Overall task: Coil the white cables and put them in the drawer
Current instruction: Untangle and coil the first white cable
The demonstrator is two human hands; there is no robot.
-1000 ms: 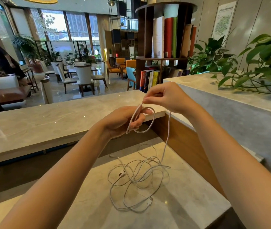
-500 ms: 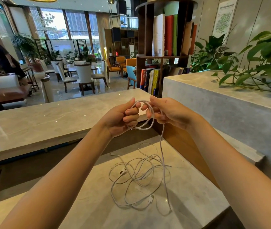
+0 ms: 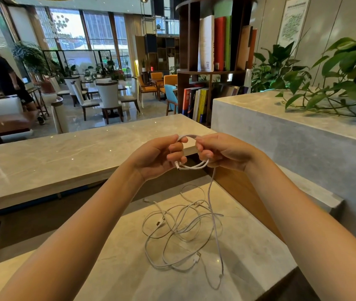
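A small coil of white cable [image 3: 191, 166] is pinched between my left hand [image 3: 157, 156] and my right hand [image 3: 220, 152], held up above the lower marble counter [image 3: 116, 268]. A metal plug end pokes out below my left fingers. One strand of that cable drops from my right hand down to the counter. Beneath it lies a loose tangle of white cables [image 3: 179, 231], spread in several overlapping loops. No drawer is in view.
A higher marble counter [image 3: 53, 153] runs across in front. A raised stone ledge [image 3: 302, 131] with leafy plants [image 3: 346, 68] stands at the right, a round bookshelf [image 3: 214, 61] behind it. Chairs, tables and a person [image 3: 1, 77] are far off at the left.
My right hand came down from above and met my left hand, laying another loop onto the coil. The hanging strand has shortened and pulled upward from the tangle.
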